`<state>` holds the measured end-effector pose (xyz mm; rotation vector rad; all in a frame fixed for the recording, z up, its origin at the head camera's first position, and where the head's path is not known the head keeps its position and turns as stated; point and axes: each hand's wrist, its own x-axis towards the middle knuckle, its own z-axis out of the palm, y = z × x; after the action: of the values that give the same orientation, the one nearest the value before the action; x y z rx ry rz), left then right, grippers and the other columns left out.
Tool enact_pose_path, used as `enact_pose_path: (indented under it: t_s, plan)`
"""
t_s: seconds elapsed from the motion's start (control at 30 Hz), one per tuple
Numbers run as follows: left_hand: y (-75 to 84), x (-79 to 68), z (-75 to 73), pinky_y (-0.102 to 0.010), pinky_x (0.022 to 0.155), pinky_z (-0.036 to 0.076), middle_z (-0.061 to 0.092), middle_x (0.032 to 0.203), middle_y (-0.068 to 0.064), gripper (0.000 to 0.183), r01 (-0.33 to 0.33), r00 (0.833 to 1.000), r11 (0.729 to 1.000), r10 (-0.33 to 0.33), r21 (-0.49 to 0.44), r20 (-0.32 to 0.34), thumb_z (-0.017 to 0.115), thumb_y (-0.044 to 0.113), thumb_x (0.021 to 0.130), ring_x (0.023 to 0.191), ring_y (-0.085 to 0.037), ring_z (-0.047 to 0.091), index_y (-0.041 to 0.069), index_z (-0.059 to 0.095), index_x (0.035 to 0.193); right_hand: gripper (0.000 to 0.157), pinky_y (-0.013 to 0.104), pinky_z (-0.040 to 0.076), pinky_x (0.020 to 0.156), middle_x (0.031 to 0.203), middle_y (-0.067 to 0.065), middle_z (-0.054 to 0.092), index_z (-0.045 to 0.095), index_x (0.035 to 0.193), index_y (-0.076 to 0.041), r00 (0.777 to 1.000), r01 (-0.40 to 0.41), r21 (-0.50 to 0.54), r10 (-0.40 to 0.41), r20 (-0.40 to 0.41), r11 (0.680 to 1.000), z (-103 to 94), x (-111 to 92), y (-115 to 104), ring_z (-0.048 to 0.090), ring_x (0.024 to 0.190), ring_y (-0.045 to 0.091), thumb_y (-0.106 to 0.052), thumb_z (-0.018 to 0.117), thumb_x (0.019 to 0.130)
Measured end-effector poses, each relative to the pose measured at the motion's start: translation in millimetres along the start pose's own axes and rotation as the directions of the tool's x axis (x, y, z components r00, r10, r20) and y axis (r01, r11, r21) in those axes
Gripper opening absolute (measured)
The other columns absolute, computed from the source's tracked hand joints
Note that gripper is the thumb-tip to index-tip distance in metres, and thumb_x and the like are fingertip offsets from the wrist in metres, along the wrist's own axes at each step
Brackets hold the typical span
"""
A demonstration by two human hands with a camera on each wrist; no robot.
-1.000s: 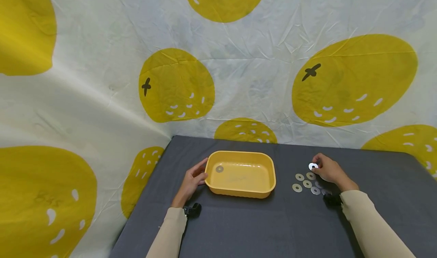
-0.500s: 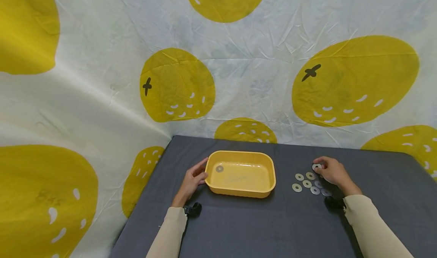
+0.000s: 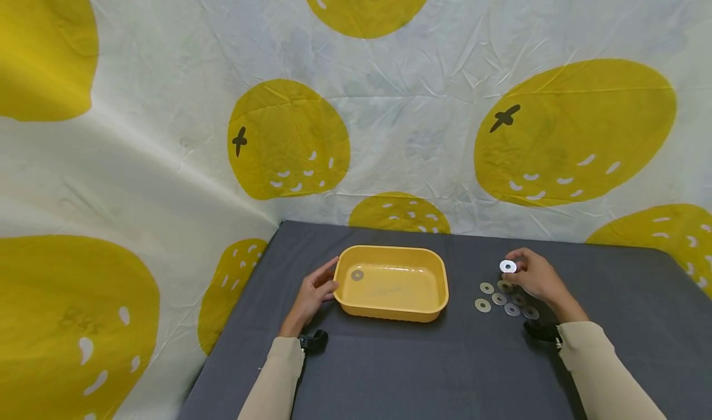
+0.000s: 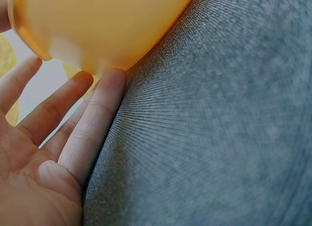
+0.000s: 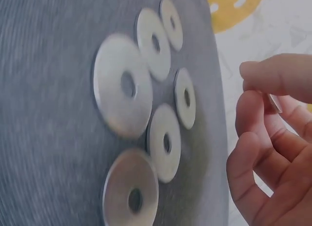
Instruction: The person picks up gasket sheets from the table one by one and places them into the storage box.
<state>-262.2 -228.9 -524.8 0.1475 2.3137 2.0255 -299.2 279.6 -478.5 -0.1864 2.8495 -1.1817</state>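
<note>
The far and left sides are covered by a white cloth backdrop (image 3: 411, 142) printed with large yellow fruit shapes (image 3: 289, 148), some marked with dark cross-shaped stems; nearer, a table is spread with a dark grey woven cloth (image 3: 411, 370). Two beige long sleeves (image 3: 601, 370) are seen reaching in from the near side.

A yellow rectangular plastic tray (image 3: 389, 313) with rounded corners is set at the middle of the table; the faint marks on its floor cannot be read. Its left end is touched by the left hand (image 3: 311, 296), whose fingers are extended and spread along the outer wall and rim. Well to the right of the tray, the right hand (image 3: 536, 277) is raised over the cloth, with thumb and fingertips pinched on a silver ring-shaped metal washer (image 3: 503, 265), which is held tilted above the far edge of a group. Small black devices (image 3: 314, 341) are worn at both wrists.

Seven flat metal washers (image 3: 487, 306) are laid in that loose group on the cloth, their visible faces plain. One more thin round washer (image 3: 354, 276) is seen lying inside the tray, on the left part of its floor.
</note>
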Motion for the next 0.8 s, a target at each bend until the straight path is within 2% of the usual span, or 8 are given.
enact_pose_path:
  t_s: [0.13,0.4,0.67,0.8]
  plan:
    - [-0.9,0.3,-0.5,-0.037,0.089,0.062,0.061,0.141,-0.019,0.061,-0.005,1.000,1.000,0.005,0.008,0.001,0.065,0.016,0.098,0.116,-0.028,0.068,0.024,0.047,0.156,0.045,0.030,0.046,0.061,0.090,0.013,0.070,0.052,0.126,0.007,1.000,0.013,0.011,-0.013,-0.005,1.000,4.2,0,-9,0.058,0.074,0.017,-0.010,0.074,0.090]
    - [-1.1,0.2,-0.8,-0.038,0.089,0.062,0.063,0.139,-0.016,0.060,0.003,1.000,1.000,-0.003,-0.007,-0.006,0.065,0.014,0.098,0.114,-0.027,0.069,0.026,0.049,0.154,0.044,0.029,0.046,0.060,0.095,0.013,0.063,0.061,0.122,0.005,0.995,0.073,-0.021,-0.074,-0.060,0.997,15.2,1,-26,0.054,0.076,0.017,-0.020,0.078,0.090]
    - [-2.0,0.6,-0.6,-0.038,0.089,0.062,0.062,0.140,-0.017,0.059,0.002,1.000,1.000,-0.002,-0.001,-0.008,0.065,0.014,0.098,0.112,-0.023,0.069,0.029,0.050,0.152,0.044,0.028,0.043,0.059,0.092,0.008,0.056,0.063,0.121,0.001,0.995,0.046,-0.014,-0.047,-0.091,0.999,24.5,2,-46,0.050,0.074,0.018,-0.028,0.077,0.091]
    - [-1.0,0.0,-0.5,-0.036,0.088,0.062,0.062,0.140,-0.019,0.059,-0.007,1.000,1.000,0.007,0.003,-0.003,0.065,0.015,0.098,0.114,-0.024,0.069,0.026,0.049,0.154,0.044,0.028,0.042,0.058,0.089,0.007,0.056,0.063,0.121,0.000,0.994,0.053,-0.008,-0.053,-0.093,0.999,27.7,4,-54,0.049,0.072,0.017,-0.030,0.077,0.092]
